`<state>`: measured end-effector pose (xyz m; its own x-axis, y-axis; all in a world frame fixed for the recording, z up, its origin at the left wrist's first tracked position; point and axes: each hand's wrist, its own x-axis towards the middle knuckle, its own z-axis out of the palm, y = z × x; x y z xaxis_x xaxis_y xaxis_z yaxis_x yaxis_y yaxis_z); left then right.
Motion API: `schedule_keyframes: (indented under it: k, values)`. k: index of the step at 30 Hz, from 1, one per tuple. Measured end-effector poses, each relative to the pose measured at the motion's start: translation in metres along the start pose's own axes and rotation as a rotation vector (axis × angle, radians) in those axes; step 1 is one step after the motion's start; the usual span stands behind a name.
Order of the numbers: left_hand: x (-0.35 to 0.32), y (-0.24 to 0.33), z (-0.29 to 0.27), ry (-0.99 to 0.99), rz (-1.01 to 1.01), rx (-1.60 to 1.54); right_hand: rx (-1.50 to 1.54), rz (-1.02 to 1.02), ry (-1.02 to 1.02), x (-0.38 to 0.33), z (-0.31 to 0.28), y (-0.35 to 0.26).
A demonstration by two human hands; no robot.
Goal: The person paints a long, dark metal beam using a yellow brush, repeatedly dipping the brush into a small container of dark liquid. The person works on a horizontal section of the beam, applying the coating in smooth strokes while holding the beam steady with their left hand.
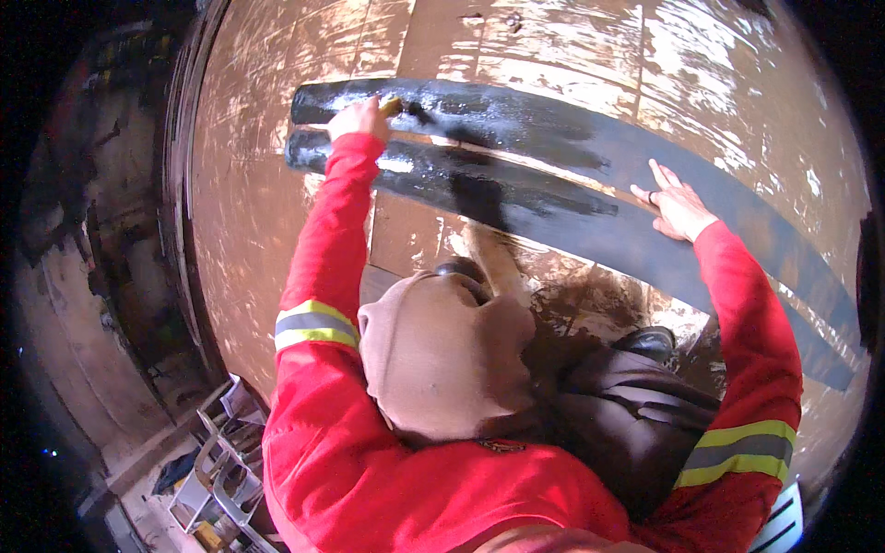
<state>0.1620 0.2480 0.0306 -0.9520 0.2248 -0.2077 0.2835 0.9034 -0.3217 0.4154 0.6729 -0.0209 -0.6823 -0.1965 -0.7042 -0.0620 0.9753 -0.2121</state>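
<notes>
Two long, narrow boards lie side by side across the view, a far board (516, 109) and a near board (535, 198). Their left parts are coated glossy black; toward the right they are matte dark grey. My left hand (358, 120) is closed around a paintbrush (392, 107) with a yellowish handle, over the left part of the far board. Its dark bristles are hard to separate from the wet-looking surface. My right hand (680, 207), wearing a ring, has its fingers spread over the matte parts of both boards; whether it presses on them I cannot tell.
Beneath the boards is a brown surface (249, 184) with pale worn patches. My bent knee (452, 355) and a dark shoe (648, 343) are close to the near board. White plastic chairs (217, 479) stand at lower left, and a white slatted piece (782, 521) shows at lower right.
</notes>
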Motion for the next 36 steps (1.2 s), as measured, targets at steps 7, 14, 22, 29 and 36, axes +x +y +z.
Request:
schedule_keyframes:
  k: [7,14,22,29,36]
  values:
    - [0.033,0.091,-0.017,-0.051,0.336,-0.286,0.003,0.046,-0.041,-0.002,-0.013,-0.014]
    - [0.057,0.018,-0.022,-0.170,-0.032,0.070,0.028,-0.016,0.082,0.004,0.003,-0.001]
    - [-0.169,-0.133,-0.043,0.453,-0.403,-0.817,-0.071,-0.112,-0.021,0.019,-0.006,0.002]
    - [-0.395,-0.091,-0.031,0.676,-1.030,-1.372,-0.050,-0.287,-0.200,0.040,-0.095,-0.050]
    - [-0.455,-0.102,0.065,0.768,-1.110,-1.193,0.317,-0.894,0.320,0.093,-0.077,-0.318]
